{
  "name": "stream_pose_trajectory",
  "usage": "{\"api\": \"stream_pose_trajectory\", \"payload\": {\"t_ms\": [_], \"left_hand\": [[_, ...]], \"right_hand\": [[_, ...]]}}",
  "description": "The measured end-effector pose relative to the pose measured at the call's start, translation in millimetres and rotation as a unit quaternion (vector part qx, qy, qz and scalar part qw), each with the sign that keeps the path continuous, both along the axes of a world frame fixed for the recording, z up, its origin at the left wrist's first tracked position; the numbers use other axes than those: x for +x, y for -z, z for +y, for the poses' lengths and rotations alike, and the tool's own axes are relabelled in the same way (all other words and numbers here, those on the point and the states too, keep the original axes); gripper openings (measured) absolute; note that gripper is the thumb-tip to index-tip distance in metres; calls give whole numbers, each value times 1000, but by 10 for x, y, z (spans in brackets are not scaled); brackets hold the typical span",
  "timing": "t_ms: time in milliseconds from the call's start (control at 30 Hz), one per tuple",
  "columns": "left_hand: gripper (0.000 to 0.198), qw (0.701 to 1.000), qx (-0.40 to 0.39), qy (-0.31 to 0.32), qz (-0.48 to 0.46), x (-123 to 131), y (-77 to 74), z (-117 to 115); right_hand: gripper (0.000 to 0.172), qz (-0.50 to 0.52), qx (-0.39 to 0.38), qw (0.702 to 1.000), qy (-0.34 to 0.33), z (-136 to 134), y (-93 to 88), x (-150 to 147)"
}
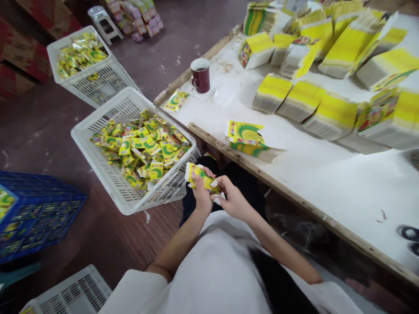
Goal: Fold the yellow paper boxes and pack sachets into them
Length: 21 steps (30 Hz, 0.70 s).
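Observation:
Above my lap I hold a small yellow and green cardboard box (pixel 200 174) with white flaps. My left hand (pixel 203 195) is wrapped round its body, thumb on the near face. At the box's right end, the fingers of my right hand (pixel 233 198) pinch a white flap. On the table edge before me lies a stack of flat printed cartons (pixel 245 137). Left of my hands stands a white plastic crate (pixel 98 163), holding many small yellow boxes (pixel 144 148) in a loose heap.
The white table (pixel 310 174) has a raised wooden edge. On it are a dark red mug (pixel 201 78), a flat carton (pixel 176 100), bundled carton stacks (pixel 304 100) and scissors handles (pixel 409 233). Another white crate (pixel 98 87), a blue crate (pixel 42 213) and a stool (pixel 104 26) stand left.

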State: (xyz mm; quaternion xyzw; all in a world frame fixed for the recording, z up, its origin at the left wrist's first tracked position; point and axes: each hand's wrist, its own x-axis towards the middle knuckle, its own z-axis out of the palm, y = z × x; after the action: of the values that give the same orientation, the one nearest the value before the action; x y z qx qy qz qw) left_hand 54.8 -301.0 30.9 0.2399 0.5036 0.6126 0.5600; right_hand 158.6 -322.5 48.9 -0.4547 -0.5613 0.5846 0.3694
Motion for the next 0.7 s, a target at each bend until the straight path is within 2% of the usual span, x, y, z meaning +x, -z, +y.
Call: {"api": "stream_pose_trajectory", "payload": {"t_ms": [100,167,233,333,433,500,567,633,700], "left_hand": [[64,998,-4,42,43,-27,108,-42],[63,997,27,54,52,-50,99,-30],[52,996,46,50,63,-72,53,-7],[35,995,43,32,80,-93,8,1],[30,996,30,36,75,-122,22,-17],[29,996,27,56,60,-190,26,-2],[37,995,53,73,43,-323,-9,51],[55,988,100,102,59,-500,-84,122],[73,966,122,185,131,-655,-175,175]], "right_hand": [[37,2,-28,999,46,46,82,72],[43,10,-26,996,84,86,97,116],[45,39,-25,994,97,122,82,143],[39,75,-45,992,96,152,59,165],[22,43,-50,992,106,162,63,217],[12,-18,-11,992,122,171,58,294],[8,-113,72,983,123,184,33,393],[21,-214,175,957,88,190,-7,473],[32,-285,260,922,21,179,-48,498]]}}
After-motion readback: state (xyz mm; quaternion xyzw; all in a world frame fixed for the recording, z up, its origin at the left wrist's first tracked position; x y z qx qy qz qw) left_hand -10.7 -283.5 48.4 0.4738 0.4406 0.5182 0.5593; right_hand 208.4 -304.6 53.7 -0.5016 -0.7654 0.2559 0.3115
